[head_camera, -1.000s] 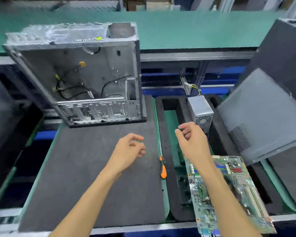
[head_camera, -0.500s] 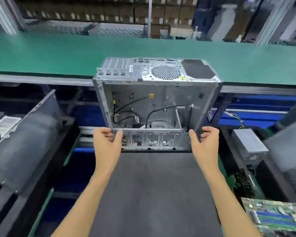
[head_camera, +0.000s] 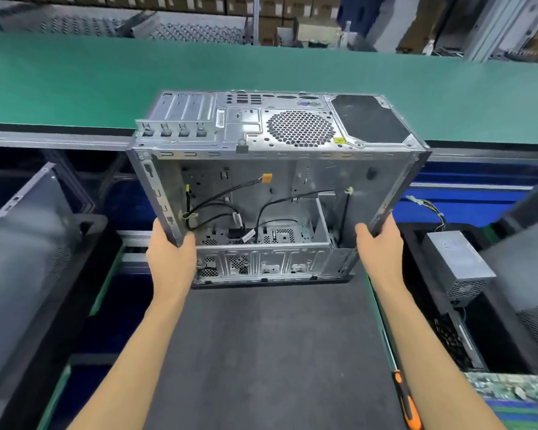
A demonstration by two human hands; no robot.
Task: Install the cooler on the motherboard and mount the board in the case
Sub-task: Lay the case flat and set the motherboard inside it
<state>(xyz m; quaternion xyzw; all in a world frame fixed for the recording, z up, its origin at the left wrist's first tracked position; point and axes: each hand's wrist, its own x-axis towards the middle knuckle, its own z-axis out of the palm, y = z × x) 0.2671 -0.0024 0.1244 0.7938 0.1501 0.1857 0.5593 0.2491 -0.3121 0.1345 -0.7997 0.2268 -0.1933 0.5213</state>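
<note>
1. Case (head_camera: 274, 193), open side toward the camera, stands tilted at the far end of the dark mat (head_camera: 261, 352), its rear panel facing up.
2. Left hand (head_camera: 171, 259) grips the case's left edge, fingers wrapped behind it.
3. Right hand (head_camera: 381, 249) clasps the right edge likewise.
4. Motherboard (head_camera: 516, 395) lies at lower right, beside an orange-handled screwdriver (head_camera: 406, 401).
5. Power supply (head_camera: 457, 265) sits right of the case.

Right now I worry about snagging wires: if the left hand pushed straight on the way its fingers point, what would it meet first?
Probably the black cables inside the open grey metal case; the left hand already grips its side edge. Depth unclear.
</note>
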